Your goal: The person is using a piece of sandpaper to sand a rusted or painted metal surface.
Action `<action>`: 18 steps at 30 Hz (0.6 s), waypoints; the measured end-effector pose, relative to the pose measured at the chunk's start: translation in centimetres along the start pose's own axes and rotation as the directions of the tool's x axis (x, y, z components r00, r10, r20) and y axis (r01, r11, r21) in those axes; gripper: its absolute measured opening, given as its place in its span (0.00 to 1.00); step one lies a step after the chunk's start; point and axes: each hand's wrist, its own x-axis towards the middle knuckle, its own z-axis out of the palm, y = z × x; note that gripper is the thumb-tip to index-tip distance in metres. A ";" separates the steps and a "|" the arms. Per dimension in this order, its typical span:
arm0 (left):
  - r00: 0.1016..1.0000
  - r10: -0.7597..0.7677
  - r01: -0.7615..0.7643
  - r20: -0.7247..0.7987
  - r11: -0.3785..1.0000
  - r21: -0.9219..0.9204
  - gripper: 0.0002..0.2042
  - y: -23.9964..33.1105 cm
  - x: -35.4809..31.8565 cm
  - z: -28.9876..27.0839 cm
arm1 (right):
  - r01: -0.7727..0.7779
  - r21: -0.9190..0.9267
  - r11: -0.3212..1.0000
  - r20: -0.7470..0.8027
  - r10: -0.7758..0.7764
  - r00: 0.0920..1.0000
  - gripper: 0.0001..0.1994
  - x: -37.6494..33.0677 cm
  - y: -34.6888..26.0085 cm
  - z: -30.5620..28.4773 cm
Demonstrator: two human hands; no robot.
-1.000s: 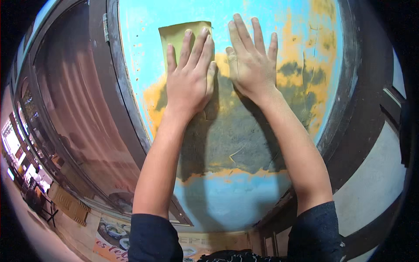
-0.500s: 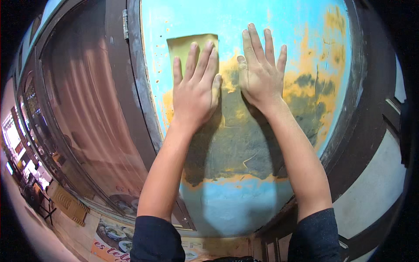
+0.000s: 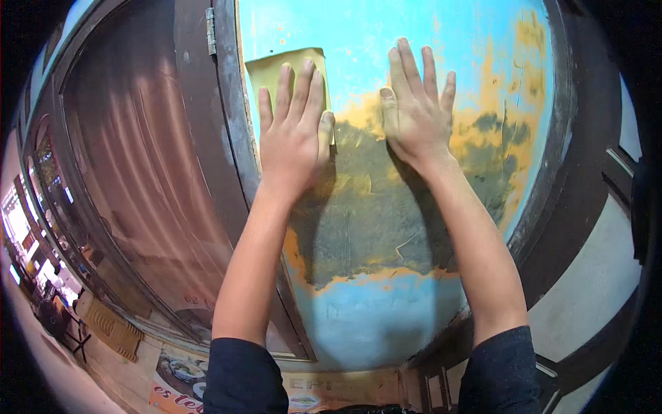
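Note:
My left hand (image 3: 293, 141) holds a yellowish sheet of sandpaper (image 3: 272, 65) pressed to a light blue door panel (image 3: 358, 24). Its fingers lie stretched over the sheet, with the thumb along the right edge. The sheet's top edge lifts slightly, and its lower part is hidden under the palm. It sits at the panel's left edge, beside the dark frame. To the right, my right hand (image 3: 422, 124) is open, palm against the panel with nothing in it. Between and below my hands spreads a rough patch (image 3: 358, 234) of dark grey and orange-yellow where the blue is gone.
A dark frame (image 3: 231, 96) with a metal hinge (image 3: 211, 31) borders the panel on the left. Beyond it is a glazed door (image 3: 131, 152) with a brownish curtain. Dark wood with pale panels (image 3: 586, 290) stands at right. Low down are a printed banner (image 3: 176, 376) and a tan slatted object (image 3: 110, 324).
My left hand and the sandpaper have slid left across the panel, up to its left edge. My right hand stays in about the same place. The view has shifted slightly.

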 end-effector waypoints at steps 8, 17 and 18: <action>0.995 0.071 -0.072 -0.063 0.997 -0.006 0.27 -2.3 2.8 -1.0 | 0.035 0.072 0.997 0.032 -0.037 0.999 0.28 0.8 -4.4 0.2; 1.000 0.006 -0.006 0.010 1.000 -0.019 0.27 -1.6 -1.6 -0.5 | 0.043 0.052 0.998 0.005 -0.044 0.999 0.28 0.4 -3.8 0.7; 1.000 0.013 -0.013 0.003 1.000 -0.006 0.27 -1.6 -1.4 -0.6 | 0.039 0.053 0.998 -0.004 -0.039 0.999 0.27 0.3 -3.8 0.7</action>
